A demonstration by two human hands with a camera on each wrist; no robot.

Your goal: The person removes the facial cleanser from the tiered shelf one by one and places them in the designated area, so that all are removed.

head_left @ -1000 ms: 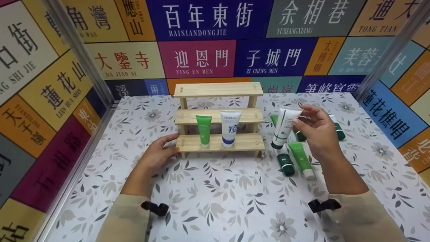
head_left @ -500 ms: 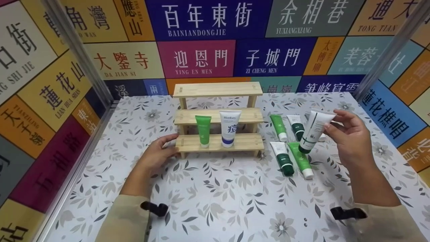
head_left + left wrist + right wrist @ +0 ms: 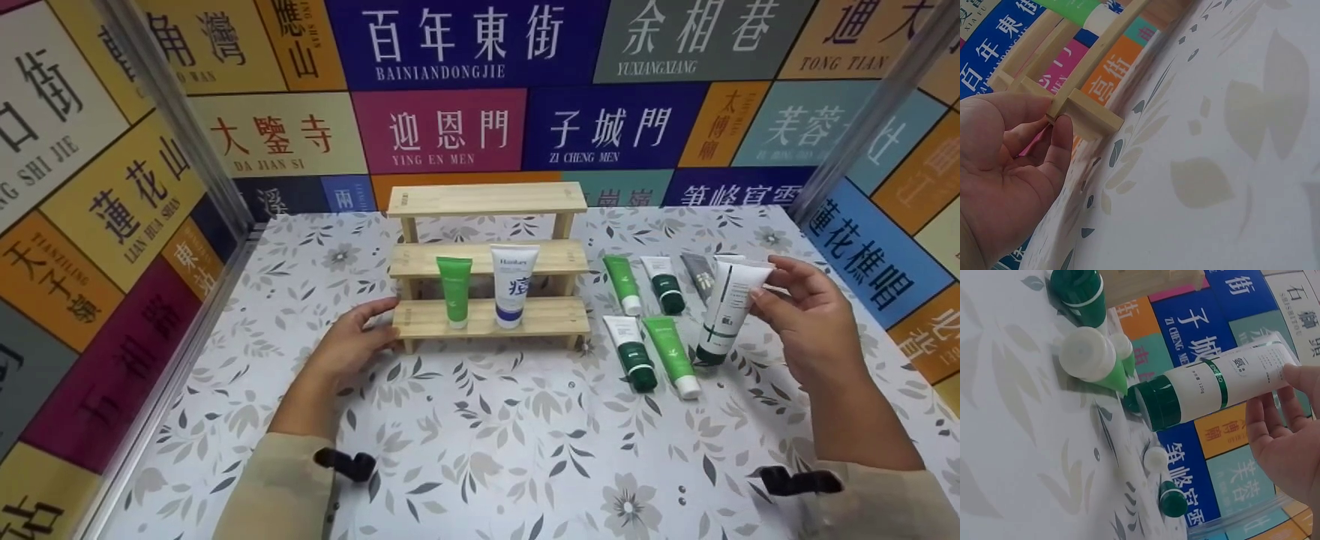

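Note:
In the head view my right hand point(image 3: 817, 322) pinches the crimped top end of a white squeeze tube point(image 3: 731, 311), its dark green cap pointing down. The right wrist view shows the same tube point(image 3: 1230, 385) tilted, thumb on one side and fingers on the other. At the left, my left hand point(image 3: 352, 337) grips the end of the lowest step of a three-step wooden display stand point(image 3: 487, 199); thumb and fingers close on that wooden stand point(image 3: 1095, 109) in the left wrist view. On this step stand a small green tube point(image 3: 454, 289) and a white tube with a blue band point(image 3: 514, 281).
Right of the stand, tubes lie in two rows: a white-and-green tube point(image 3: 636, 364) and a light green tube point(image 3: 673, 352) in front, another green tube point(image 3: 621, 279), a white-and-dark-green tube point(image 3: 663, 281) and a grey tube point(image 3: 697, 270) behind. Sign-patterned panels point(image 3: 465, 45) enclose the table.
My right hand has carried the white tube rightward and down, away from the stand and past the lying tubes, uncovering several of them. My left hand keeps its place on the stand.

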